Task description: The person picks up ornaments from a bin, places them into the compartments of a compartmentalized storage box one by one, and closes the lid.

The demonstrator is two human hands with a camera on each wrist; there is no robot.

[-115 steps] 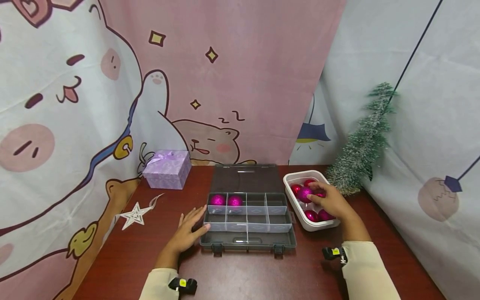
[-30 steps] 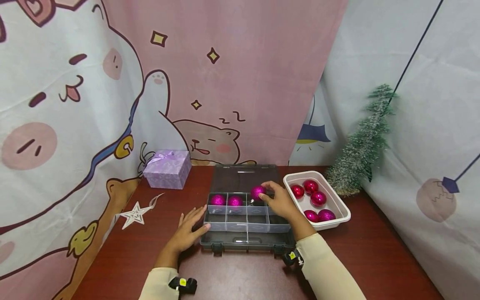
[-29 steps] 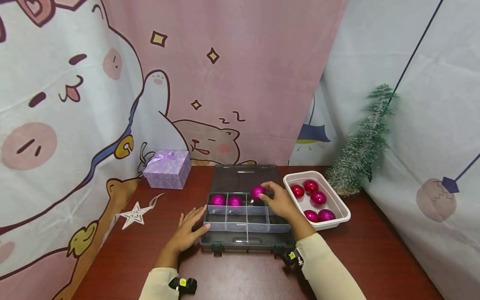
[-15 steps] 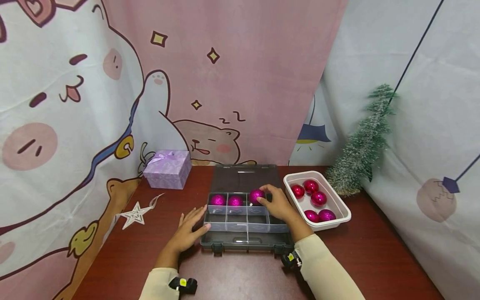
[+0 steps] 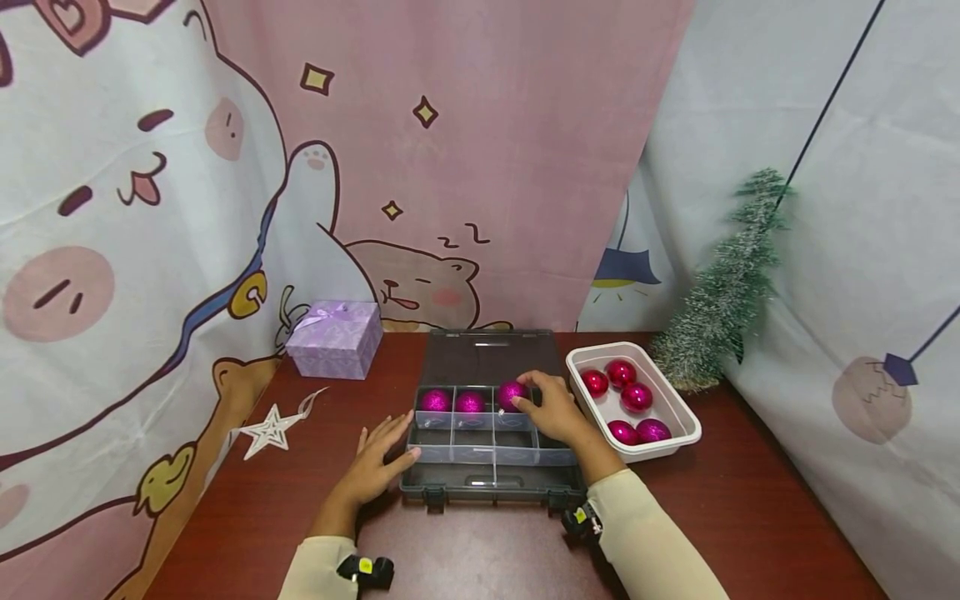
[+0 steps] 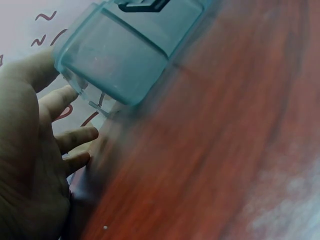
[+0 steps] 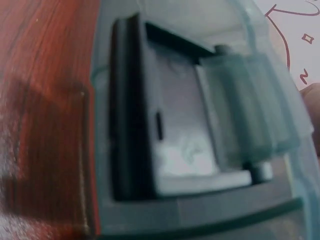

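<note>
A grey see-through divided box (image 5: 450, 482) lies with its lid (image 5: 491, 358) folded back on the table. Two glittery magenta baubles (image 5: 436, 401) sit in the first two back-row compartments from the left. My right hand (image 5: 555, 406) pinches a third glitter bauble (image 5: 512, 395) at the third back compartment, its silver cap toward me. In the right wrist view a black latch (image 7: 132, 110) of the box fills the middle. My left hand (image 5: 375, 458) rests against the box's left side, fingers spread; the left wrist view shows thumb and fingers at the box corner (image 6: 115, 60).
Right of the box stands a white tub (image 5: 678, 429) with several red and magenta baubles (image 5: 636, 397). Behind it is a small frosted tree (image 5: 723, 292). A lilac gift box (image 5: 337, 342) and a white star ornament (image 5: 271, 431) lie on the left.
My right hand took a glitter bauble from the white tub, brought it left to the third back compartment, and lowered it slightly. The left hand stayed at the box.
</note>
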